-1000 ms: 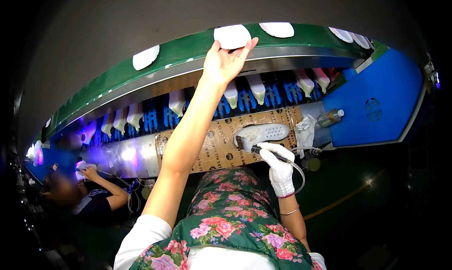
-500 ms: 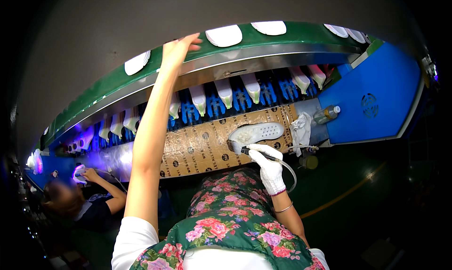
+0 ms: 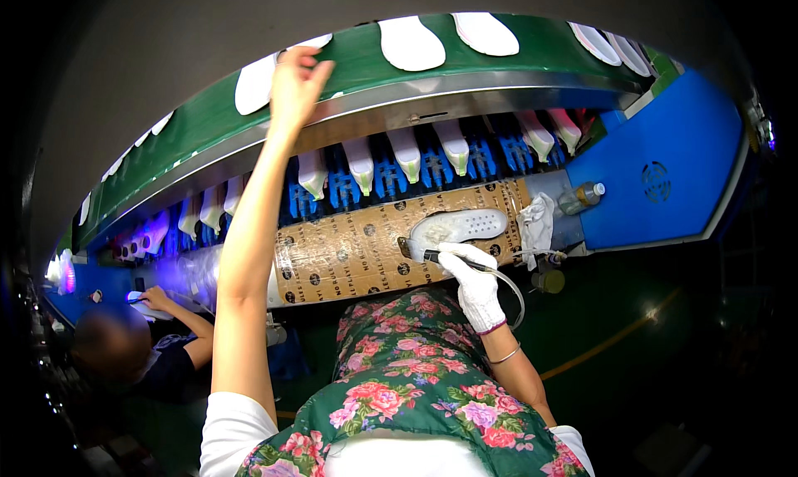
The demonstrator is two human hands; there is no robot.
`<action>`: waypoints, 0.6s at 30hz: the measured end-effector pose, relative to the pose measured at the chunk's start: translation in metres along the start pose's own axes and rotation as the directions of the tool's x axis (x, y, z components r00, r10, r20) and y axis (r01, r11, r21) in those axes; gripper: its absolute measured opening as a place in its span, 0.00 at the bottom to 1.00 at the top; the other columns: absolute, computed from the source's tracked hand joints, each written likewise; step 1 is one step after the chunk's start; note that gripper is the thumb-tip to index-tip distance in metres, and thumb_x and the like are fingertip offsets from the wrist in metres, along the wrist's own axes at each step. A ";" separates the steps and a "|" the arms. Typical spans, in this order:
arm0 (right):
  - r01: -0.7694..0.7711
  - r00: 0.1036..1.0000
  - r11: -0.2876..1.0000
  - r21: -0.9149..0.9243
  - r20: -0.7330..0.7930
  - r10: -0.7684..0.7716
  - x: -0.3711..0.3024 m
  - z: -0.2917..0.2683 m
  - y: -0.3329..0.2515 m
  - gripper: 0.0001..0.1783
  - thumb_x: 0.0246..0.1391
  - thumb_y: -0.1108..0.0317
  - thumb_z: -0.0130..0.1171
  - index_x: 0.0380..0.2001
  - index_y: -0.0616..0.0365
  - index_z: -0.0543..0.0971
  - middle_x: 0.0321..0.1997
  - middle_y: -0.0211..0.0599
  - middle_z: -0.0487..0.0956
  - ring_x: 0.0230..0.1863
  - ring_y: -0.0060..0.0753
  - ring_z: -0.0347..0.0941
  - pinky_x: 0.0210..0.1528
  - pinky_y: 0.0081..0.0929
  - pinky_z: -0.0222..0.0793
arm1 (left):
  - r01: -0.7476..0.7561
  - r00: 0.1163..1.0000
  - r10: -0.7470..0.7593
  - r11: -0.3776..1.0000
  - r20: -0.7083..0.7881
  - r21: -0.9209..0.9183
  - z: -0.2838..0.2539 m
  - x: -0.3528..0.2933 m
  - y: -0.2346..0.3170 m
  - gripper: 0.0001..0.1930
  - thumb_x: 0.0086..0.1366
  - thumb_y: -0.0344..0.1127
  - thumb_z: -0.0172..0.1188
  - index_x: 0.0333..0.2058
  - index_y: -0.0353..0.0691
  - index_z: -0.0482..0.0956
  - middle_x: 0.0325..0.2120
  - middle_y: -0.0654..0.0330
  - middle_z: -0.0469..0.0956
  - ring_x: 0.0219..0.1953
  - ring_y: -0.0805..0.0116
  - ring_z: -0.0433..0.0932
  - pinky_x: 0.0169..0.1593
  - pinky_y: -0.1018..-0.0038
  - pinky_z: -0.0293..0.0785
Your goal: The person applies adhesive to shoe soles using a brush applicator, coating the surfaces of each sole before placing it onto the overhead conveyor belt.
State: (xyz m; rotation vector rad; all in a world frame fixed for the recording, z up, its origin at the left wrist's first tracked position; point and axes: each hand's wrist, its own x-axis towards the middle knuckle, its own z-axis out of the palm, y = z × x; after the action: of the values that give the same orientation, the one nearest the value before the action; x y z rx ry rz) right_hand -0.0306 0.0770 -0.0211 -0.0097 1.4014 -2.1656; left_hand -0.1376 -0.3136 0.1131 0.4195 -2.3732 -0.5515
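Observation:
My bare left hand (image 3: 298,86) is stretched out over the far green belt, its thumb and fingers apart with nothing visible between them. Right beside it on the belt lies a white shoe sole (image 3: 252,88); part of another one shows behind the fingers. My right hand (image 3: 472,287), in a white knit glove, grips a black-handled brush (image 3: 432,256) with a clear hose trailing from it. The brush's dark tip is by the toe-side end of a pale grey-white shoe sole (image 3: 461,226), which lies flat on the cardboard in front of me, dotted with small holes at its right part.
Printed cardboard (image 3: 349,257) covers the near work surface. A white rag (image 3: 537,221) and a clear bottle (image 3: 582,197) stand at its right, before a blue machine panel (image 3: 665,169). White shoes (image 3: 405,154) hang toe-down below the metal ledge. Another person (image 3: 125,344) works at far left.
My left hand has shifted left along the belt, toward the white soles. The head view has tilted to show more belt. My right hand stays near the sole with the brush.

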 end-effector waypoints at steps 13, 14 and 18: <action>0.021 1.000 1.000 0.005 -0.023 -0.021 -0.014 -0.001 0.004 0.11 0.56 0.78 0.66 0.43 0.66 0.85 0.40 0.35 0.85 0.39 0.23 0.80 0.43 0.19 0.75 | 0.006 0.992 0.003 0.998 0.127 -0.068 0.092 0.009 0.097 0.65 0.49 0.64 0.74 0.73 0.36 0.44 0.57 0.28 0.69 0.58 0.34 0.70 0.63 0.50 0.66; 0.008 0.999 1.000 0.004 -0.036 -0.008 -0.015 -0.003 0.004 0.11 0.56 0.78 0.66 0.43 0.66 0.85 0.39 0.35 0.86 0.38 0.22 0.80 0.42 0.19 0.75 | 0.004 0.991 0.004 0.998 0.130 -0.065 0.089 0.007 0.094 0.65 0.49 0.64 0.74 0.73 0.36 0.44 0.57 0.28 0.69 0.58 0.34 0.70 0.63 0.50 0.66; -0.032 0.998 0.999 -0.002 -0.053 0.031 -0.016 -0.009 0.006 0.11 0.56 0.78 0.66 0.43 0.66 0.85 0.38 0.35 0.86 0.35 0.21 0.79 0.38 0.18 0.73 | -0.128 0.982 0.153 0.972 -0.112 0.199 0.054 0.020 0.065 0.57 0.50 0.62 0.75 0.69 0.34 0.58 0.58 0.29 0.67 0.60 0.34 0.69 0.62 0.52 0.70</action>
State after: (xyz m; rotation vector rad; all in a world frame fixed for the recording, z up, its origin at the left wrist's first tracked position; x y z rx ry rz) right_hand -0.0171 0.0900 -0.0263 0.0686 1.4239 -2.1527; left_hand -0.1981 -0.2511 0.1172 0.3553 -2.3183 -0.2259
